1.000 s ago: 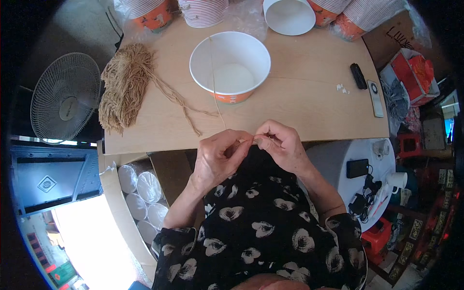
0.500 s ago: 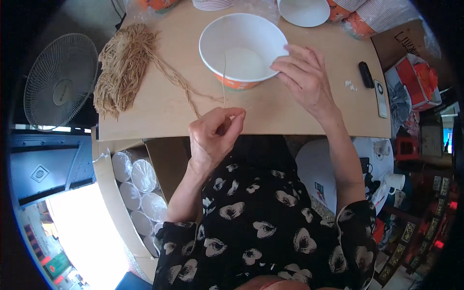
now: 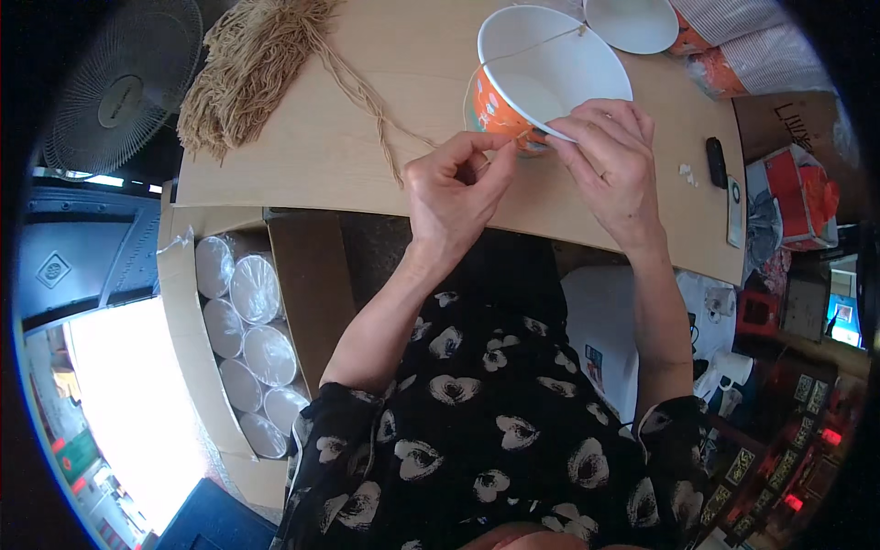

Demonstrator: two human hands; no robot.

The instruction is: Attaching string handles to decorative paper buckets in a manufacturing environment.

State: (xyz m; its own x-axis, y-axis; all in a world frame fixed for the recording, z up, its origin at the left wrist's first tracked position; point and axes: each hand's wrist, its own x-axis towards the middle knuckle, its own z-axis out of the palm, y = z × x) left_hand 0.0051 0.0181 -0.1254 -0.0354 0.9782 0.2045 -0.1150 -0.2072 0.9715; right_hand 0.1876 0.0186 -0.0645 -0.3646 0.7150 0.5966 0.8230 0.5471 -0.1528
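Right hand is clamped on the rim of the tilted paper bowl; left hand, just beside, pinches the string at that rim.

Left of wooden table: grey fan, cardboard box with stacked cups. On right: black remote.

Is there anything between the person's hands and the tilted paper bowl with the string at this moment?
Nothing visible does. The right hand already grips the near rim of the paper bowl, and the left hand pinches the string right beside it. The twine bundle lies off to the left on the table.
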